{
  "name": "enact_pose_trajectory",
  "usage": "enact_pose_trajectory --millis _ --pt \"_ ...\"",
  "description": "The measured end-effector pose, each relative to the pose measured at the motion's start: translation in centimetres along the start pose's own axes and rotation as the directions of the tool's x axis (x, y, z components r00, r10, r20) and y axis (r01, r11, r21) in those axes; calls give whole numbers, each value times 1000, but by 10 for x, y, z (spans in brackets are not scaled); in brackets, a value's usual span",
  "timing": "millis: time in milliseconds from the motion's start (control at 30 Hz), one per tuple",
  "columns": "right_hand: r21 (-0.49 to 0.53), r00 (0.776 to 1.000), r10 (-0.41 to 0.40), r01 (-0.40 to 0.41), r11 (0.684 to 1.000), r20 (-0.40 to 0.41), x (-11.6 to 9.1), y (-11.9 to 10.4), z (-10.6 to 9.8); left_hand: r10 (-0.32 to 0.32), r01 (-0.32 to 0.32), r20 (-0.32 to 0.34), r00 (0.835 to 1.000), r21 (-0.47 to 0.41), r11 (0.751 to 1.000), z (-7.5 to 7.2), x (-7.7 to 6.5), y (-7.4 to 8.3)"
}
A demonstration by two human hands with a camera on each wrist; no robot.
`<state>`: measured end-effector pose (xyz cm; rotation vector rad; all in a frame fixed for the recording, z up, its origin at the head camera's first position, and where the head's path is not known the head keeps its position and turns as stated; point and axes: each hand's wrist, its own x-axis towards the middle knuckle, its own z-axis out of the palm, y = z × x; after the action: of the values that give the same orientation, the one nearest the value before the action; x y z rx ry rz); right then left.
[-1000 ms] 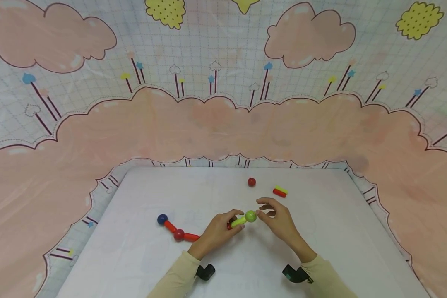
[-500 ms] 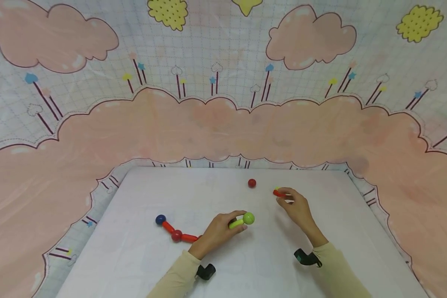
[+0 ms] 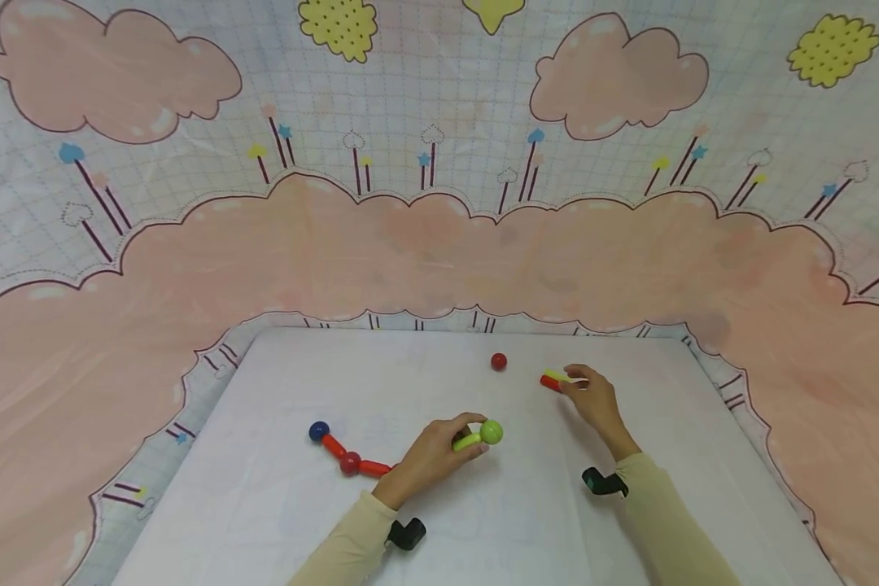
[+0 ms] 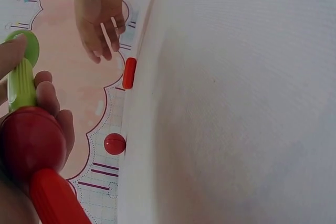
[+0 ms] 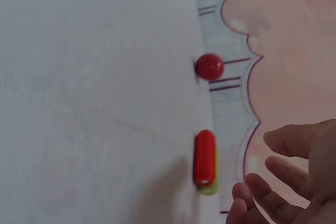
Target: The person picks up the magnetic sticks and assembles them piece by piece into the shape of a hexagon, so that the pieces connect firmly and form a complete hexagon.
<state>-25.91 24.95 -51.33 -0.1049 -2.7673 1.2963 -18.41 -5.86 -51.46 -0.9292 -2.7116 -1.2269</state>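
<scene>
My left hand (image 3: 434, 452) grips a jointed toy chain. In the left wrist view its fingers lie around a yellow-green rod (image 4: 21, 85) and a red ball (image 4: 34, 142). A green ball (image 3: 491, 431) caps the near end, and a red rod (image 4: 56, 198) leads off from the red ball. The chain continues left with a red ball (image 3: 350, 463) and a blue ball (image 3: 318, 431); my wrist hides part of it. My right hand (image 3: 593, 403) holds nothing, fingers loosely bent and apart, beside a red rod (image 5: 205, 157) and a yellow-green rod (image 5: 209, 188) lying side by side.
A loose red ball (image 3: 499, 361) sits near the far edge of the white table (image 3: 322, 366), left of the two rods. Behind the table hangs a patterned cloth (image 3: 410, 252). Dark wrist cameras (image 3: 407, 534) jut from both sleeves.
My right hand left the green ball, moved right and away to the two loose rods, then drew slightly back from them. My left hand has kept its grip on the chain.
</scene>
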Motion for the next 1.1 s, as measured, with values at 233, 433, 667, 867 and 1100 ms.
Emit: enact_pose_trajectory --millis 233,433,667,867,1100 --pt "-15 995 89 -88 996 44 12 15 7 17 -17 -8 1000 -3 1000 1 1 0" --pt "-13 994 99 -98 995 54 22 21 10 8 -8 -10 1000 -1 1000 1 1 0" --pt "-59 996 79 -78 995 27 28 22 15 -1 1 -6 1000 0 1000 2 2 0" --pt "-51 998 68 -67 996 14 27 22 20 -13 13 -3 1000 1 1000 1 1 1" --pt "9 997 70 -70 998 -39 28 25 25 -26 26 4 1000 -2 1000 1 -1 1"
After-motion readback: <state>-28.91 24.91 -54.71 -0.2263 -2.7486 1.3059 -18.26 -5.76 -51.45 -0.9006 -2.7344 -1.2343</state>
